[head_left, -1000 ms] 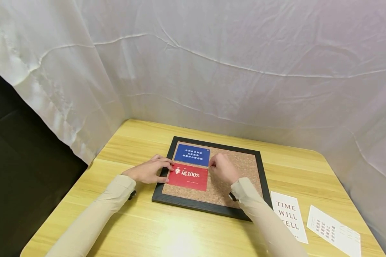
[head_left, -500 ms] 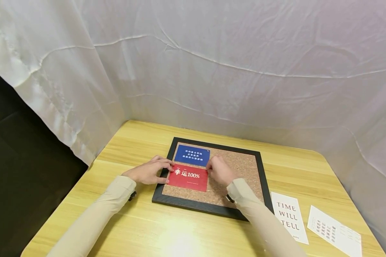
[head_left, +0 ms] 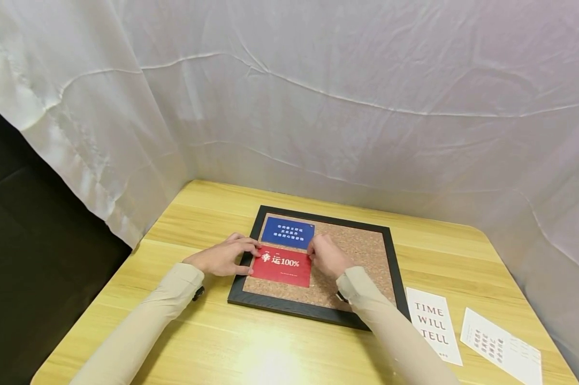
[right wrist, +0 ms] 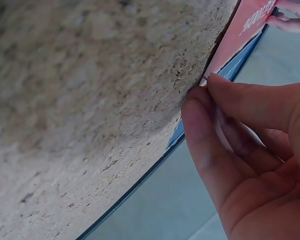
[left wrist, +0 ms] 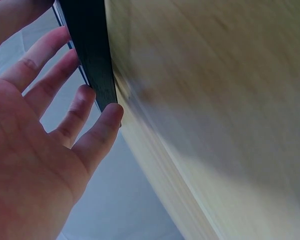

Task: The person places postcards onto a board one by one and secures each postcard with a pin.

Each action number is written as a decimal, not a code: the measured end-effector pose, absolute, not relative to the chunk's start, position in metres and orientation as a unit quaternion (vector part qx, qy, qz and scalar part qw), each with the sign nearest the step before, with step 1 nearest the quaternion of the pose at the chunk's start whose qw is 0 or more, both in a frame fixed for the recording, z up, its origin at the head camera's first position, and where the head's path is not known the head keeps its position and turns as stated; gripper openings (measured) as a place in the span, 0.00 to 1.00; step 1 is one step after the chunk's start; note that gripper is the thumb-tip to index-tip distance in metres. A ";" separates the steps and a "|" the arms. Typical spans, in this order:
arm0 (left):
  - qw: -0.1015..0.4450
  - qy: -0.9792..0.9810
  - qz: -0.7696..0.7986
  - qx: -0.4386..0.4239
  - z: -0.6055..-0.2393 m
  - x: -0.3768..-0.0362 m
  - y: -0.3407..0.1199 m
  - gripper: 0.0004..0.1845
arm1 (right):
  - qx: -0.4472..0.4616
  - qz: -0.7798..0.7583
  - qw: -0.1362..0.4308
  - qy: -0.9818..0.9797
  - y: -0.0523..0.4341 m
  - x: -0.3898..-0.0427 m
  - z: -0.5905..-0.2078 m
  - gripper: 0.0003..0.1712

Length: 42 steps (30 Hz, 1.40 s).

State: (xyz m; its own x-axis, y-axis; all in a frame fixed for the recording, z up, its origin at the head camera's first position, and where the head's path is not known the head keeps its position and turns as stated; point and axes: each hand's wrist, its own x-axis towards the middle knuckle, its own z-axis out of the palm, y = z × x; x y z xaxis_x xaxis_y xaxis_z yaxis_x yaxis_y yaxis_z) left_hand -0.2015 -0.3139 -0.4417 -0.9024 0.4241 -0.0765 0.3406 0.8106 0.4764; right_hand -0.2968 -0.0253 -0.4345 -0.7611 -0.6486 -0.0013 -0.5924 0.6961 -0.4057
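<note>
pinching, it seems, the red "100%" card (head_left: 282, 266), right hand (head_left: 326, 257); left hand (head_left: 222, 256) flat on its edge.

The red card (head_left: 282, 266) reads "幸运100%". The white card (head_left: 433, 324) reads "TIME WILL TELL". The blue card's (head_left: 288, 232) lines are too small to read.

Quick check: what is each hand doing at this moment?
Left hand: open, straight fingers resting on the red card and the cork board frame.
Right hand: fingertips pinched together at the red card's upper right corner.
</note>
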 end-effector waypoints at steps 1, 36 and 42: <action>0.090 0.947 0.232 0.202 -0.442 -0.201 -0.314 0.22 | -0.336 -0.193 0.074 0.919 -0.026 -0.297 -0.434 0.15; 0.085 0.947 0.233 0.206 -0.443 -0.200 -0.315 0.22 | -0.349 -0.188 0.061 0.916 -0.024 -0.292 -0.436 0.12; 0.083 0.947 0.232 0.205 -0.444 -0.201 -0.315 0.22 | -0.352 -0.198 0.055 0.913 -0.016 -0.291 -0.438 0.16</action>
State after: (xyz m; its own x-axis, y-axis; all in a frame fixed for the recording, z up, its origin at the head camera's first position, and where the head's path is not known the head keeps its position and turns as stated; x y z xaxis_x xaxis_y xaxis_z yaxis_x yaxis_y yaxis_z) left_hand -0.2006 -0.3150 -0.4436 -0.9025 0.4261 -0.0621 0.3491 0.8085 0.4738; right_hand -0.2909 -0.0161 -0.4377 -0.7455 -0.6653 0.0389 -0.6218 0.6733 -0.4000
